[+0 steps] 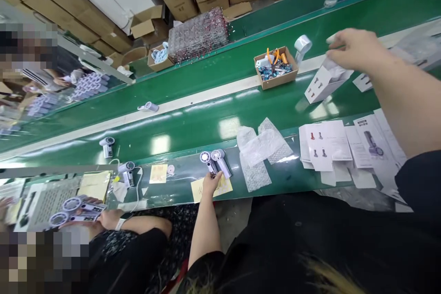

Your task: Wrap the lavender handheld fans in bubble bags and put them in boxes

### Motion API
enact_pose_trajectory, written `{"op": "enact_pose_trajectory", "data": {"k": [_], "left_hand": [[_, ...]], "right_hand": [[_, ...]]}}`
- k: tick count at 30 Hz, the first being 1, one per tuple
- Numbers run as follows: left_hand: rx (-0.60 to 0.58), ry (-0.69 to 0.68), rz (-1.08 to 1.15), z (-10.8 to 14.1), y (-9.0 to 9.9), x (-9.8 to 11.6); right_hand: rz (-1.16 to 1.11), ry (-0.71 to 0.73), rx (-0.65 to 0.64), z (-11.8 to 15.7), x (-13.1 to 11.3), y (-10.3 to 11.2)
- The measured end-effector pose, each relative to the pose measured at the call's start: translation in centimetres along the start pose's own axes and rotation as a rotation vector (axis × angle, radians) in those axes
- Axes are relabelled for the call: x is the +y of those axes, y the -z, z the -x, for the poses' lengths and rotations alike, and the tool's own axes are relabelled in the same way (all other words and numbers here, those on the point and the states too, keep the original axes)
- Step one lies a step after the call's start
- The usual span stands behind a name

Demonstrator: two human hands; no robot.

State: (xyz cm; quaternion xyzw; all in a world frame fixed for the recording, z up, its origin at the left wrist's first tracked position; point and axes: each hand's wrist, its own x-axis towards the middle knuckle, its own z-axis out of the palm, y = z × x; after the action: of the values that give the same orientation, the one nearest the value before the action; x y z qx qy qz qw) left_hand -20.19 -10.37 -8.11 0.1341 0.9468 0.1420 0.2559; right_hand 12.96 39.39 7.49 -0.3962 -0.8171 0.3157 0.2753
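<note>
My left hand [210, 184] is closed around the lower end of a small handheld fan [206, 158] at the bench's front edge. A second handheld fan [221, 161] lies right beside it, its round grille facing up. Yellow paper notes [197, 190] lie under my left hand. My right hand [354, 48] is over the top of a white box [319, 83] printed with small fans, its thumb and fingers apart. Clear plastic wrapping shows in the box's open top. White bubble-wrap bags [258, 158] lie between my hands.
Stacked leaflets [324, 142] lie at right. A carton tray [279, 80] of tools and small parts and a tape roll [303, 45] stand on the green conveyor [193, 124]. More fans sit leftward, where a co-worker's hands [110, 218] hold fans.
</note>
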Motion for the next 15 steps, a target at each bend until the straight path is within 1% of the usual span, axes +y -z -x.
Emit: {"op": "enact_pose_trajectory", "data": {"k": [1, 2, 4, 5, 6, 7, 8, 9, 10, 11, 12, 13, 14, 15], "left_hand": [[0.001, -0.01, 0.01, -0.1, -0.1, -0.3], [0.014, -0.016, 0.019, -0.2, -0.1, -0.6], [0.055, -0.024, 0.043, -0.1, 0.4, -1.0], [0.07, -0.029, 0.055, 0.2, 0.7, -1.0], [0.086, -0.037, 0.076, 0.7, 0.9, -0.9], [0.104, -0.054, 0.115, 1.5, 1.0, -0.6], [0.114, -0.081, 0.169, 2.5, 0.8, -0.1], [0.11, -0.123, 0.234, 3.8, 0.4, 0.6], [0.088, -0.179, 0.302, 5.3, -0.3, 1.5], [0.041, -0.25, 0.359, 6.8, -1.2, 2.6], [-0.035, -0.339, 0.39, 8.3, -2.2, 3.7], [-0.128, -0.437, 0.394, 9.6, -3.2, 4.9], [-0.246, -0.555, 0.398, 10.6, -4.1, 5.9], [-0.355, -0.675, 0.389, 11.0, -4.8, 6.9]], "right_hand": [[0.044, -0.075, -0.025, 2.1, -2.2, -1.3], [0.014, -0.133, -0.121, 4.5, -4.4, -3.0], [-0.215, -0.168, -0.463, 9.9, -8.2, -7.1], [-0.332, -0.195, -0.62, 12.7, -9.5, -9.4], [-0.44, -0.266, -0.754, 15.4, -10.4, -11.8], [-0.573, -0.377, -0.847, 18.0, -11.1, -14.3], [-0.709, -0.521, -0.867, 20.3, -11.5, -16.8], [-0.842, -0.664, -0.814, 22.4, -11.8, -19.1], [-0.982, -0.764, -0.731, 24.0, -12.0, -21.2], [-1.085, -0.818, -0.627, 25.2, -12.1, -23.0], [-1.164, -0.842, -0.521, 26.0, -12.2, -24.5], [-1.21, -0.86, -0.4, 26.4, -12.3, -25.4], [-1.218, -0.883, -0.281, 26.6, -12.1, -25.7], [-1.204, -0.918, -0.175, 26.6, -11.8, -25.6]]}}
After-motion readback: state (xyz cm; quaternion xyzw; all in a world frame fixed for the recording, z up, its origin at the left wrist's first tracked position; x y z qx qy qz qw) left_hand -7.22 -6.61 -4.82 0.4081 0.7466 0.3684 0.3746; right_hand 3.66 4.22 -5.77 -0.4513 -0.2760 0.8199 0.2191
